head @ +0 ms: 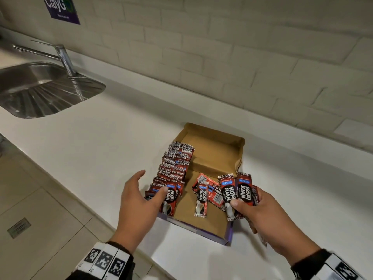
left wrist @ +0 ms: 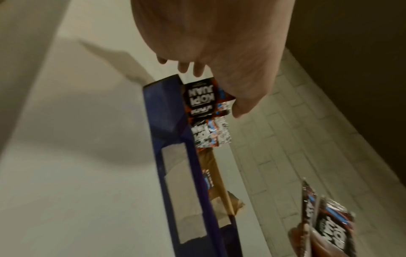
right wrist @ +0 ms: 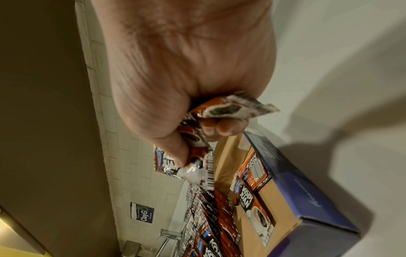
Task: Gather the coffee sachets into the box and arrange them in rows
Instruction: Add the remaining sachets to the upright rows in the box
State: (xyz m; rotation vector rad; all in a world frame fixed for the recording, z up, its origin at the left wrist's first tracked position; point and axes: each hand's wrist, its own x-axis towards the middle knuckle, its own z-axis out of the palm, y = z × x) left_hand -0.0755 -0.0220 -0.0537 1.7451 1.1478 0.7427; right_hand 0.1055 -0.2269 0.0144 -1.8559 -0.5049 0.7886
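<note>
An open cardboard box (head: 214, 136) with purple outer walls (right wrist: 296, 191) lies on the white counter. Along its left side stands a long overlapping row of red Kopi Juan sachets (head: 175, 168). A few loose sachets (head: 201, 201) lie on the box floor in the middle. My left hand (head: 153, 190) is open, its fingertips touching the front sachets of the row (left wrist: 206, 104). Over the box's right front corner my right hand (head: 244, 207) grips a fanned bunch of sachets (head: 236, 193), thumb pressed on top; the same bunch (right wrist: 197, 153) shows in the right wrist view.
A steel sink (head: 96, 85) with a faucet (head: 64, 57) sits at the far left of the counter (head: 101, 148). A tiled wall runs behind the box. The counter's front edge drops to a tiled floor on the left.
</note>
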